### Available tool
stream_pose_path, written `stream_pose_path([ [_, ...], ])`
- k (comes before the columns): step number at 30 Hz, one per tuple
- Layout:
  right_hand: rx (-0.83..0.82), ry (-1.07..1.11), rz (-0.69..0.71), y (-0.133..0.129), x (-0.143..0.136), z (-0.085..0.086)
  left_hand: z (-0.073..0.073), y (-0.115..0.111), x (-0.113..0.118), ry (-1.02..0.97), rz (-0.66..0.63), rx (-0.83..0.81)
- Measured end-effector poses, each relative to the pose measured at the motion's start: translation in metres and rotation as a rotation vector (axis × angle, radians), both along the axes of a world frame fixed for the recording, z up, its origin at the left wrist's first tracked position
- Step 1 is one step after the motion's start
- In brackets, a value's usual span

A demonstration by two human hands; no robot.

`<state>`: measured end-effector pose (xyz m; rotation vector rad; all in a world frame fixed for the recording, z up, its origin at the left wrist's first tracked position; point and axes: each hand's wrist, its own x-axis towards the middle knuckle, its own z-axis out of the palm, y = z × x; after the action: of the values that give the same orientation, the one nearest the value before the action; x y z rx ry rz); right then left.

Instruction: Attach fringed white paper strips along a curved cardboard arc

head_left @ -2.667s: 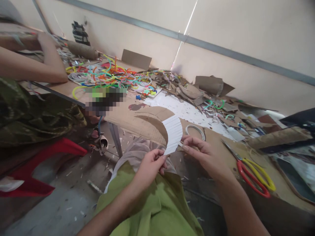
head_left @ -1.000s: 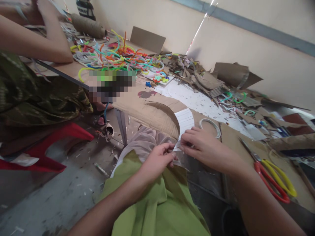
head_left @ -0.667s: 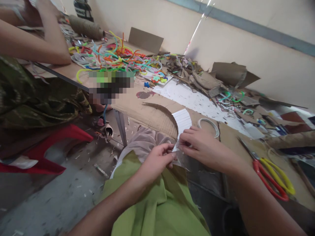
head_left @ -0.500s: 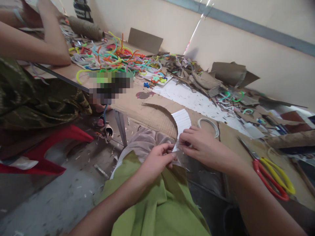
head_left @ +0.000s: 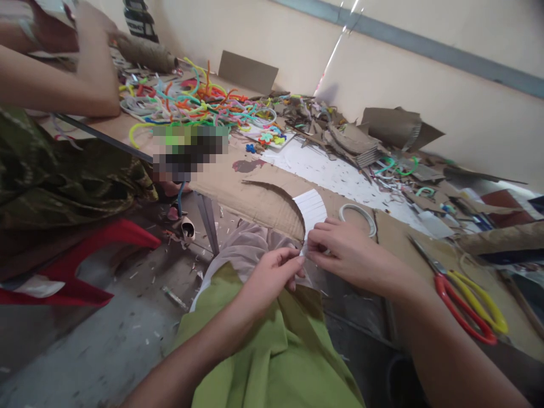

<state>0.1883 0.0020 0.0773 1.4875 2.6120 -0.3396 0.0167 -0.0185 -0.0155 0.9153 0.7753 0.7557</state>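
A curved cardboard strip [head_left: 278, 190] arcs from the table edge toward my lap, its near part covered with overlapping white strips of paper or tape [head_left: 311, 205]. My left hand [head_left: 278, 269] pinches its near end between thumb and fingers. Close beside it, my right hand [head_left: 334, 245] has its fingers closed at the white-covered edge; whether a loose piece is in them is hidden. A roll of white tape [head_left: 374, 222] lies on the table just beyond my right hand. Scissors [head_left: 446, 283] with red and yellow handles rest to the right of my right forearm.
Colourful pipe cleaners [head_left: 199, 102] are heaped at the far left of the table. Cardboard scraps [head_left: 357, 141] pile along the wall. At the left, a co-worker's arm [head_left: 55, 79] leans on the table. A red stool [head_left: 85, 266] stands on the littered floor.
The view has shifted very slightly. My left thumb has moved a little up against the strip's near end, nearer my right fingertips. The co-worker's hands have moved slightly.
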Motion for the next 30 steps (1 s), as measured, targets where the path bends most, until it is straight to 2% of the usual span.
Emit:
stream_pose_path([
  [7,-0.011,-0.023,0.005,0.0016,0.0016,0.0015,-0.0042,0.0017,0.0035,0.014,0.008,0.018],
  [30,0.041,-0.087,-0.055,-0.0008,-0.0024,-0.0009,0.0009,0.0012,0.0067,0.063,0.028,-0.004],
])
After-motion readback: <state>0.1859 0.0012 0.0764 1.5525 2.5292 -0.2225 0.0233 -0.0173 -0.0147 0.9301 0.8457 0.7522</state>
